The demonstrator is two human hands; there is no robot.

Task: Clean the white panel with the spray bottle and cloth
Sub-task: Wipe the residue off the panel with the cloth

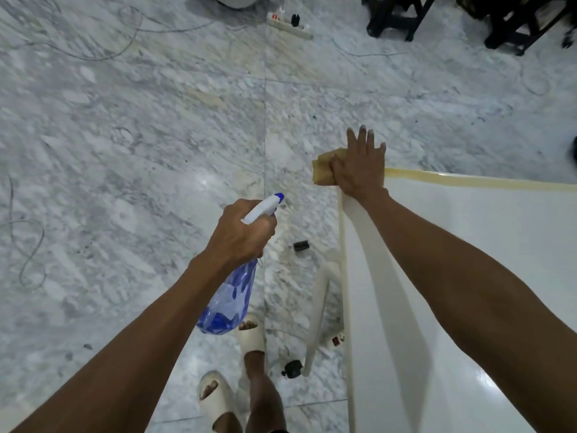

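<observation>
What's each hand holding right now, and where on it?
Left hand grips the spray bottle round its neck, below the trigger head. Right hand holds nothing: flat fingers press the cloth onto the white panel's corner.

Down on the grey-and-white veined marble floor [131, 145], polished enough to throw glare, thin grey cables [28, 254] loop at the left edge and trail across the top. A white power strip [288, 25] with a black plug lies near the top, and a second white strip with a red switch [335, 340] sits low beside a white plastic chair leg [318, 310]. A small black block [301, 245], perhaps a clip, lies alone mid-floor. Dark furniture legs [396, 20] stand top right. Two cream foam slides [218, 401] are planted at the bottom.
</observation>
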